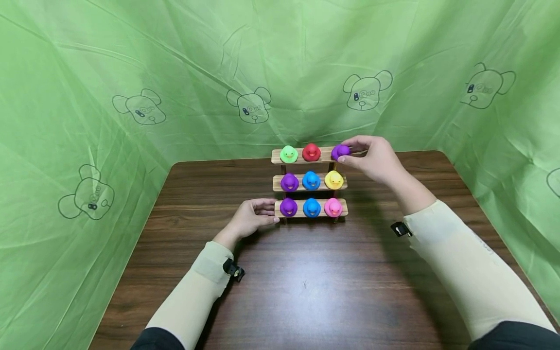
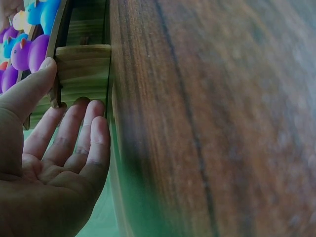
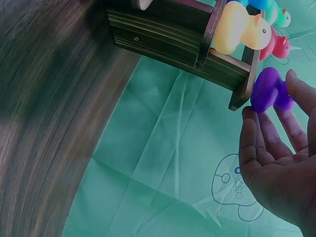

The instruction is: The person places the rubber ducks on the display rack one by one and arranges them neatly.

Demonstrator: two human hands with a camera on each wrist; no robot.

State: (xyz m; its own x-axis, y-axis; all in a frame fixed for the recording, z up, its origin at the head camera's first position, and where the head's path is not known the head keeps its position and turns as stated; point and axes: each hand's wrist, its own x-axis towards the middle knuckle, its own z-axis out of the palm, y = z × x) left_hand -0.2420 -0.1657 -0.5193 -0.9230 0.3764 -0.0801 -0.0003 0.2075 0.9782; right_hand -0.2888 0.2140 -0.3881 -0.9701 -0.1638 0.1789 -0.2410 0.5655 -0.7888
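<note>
My right hand (image 1: 374, 158) pinches a purple rubber duck (image 1: 339, 152) between thumb and fingertips, at the right end of the top shelf. In the right wrist view this purple duck (image 3: 266, 90) is right by the shelf's end. A three-tier wooden rack (image 1: 277, 183) carries the other rubber ducks. Beside the held one on top are a green duck (image 1: 288, 154) and a red duck (image 1: 311, 152). My left hand (image 1: 250, 217) touches the left end of the bottom shelf, its fingers (image 2: 64, 133) loosely extended and the thumb near the shelf's end.
On the middle shelf stand a purple duck (image 1: 289, 183), a blue duck (image 1: 311, 180) and a yellow duck (image 1: 334, 180). The bottom shelf holds purple, blue and pink ducks (image 1: 333, 208). The rack stands toward the back of a dark wooden table (image 1: 306, 291), with green curtains (image 1: 302, 58) around it.
</note>
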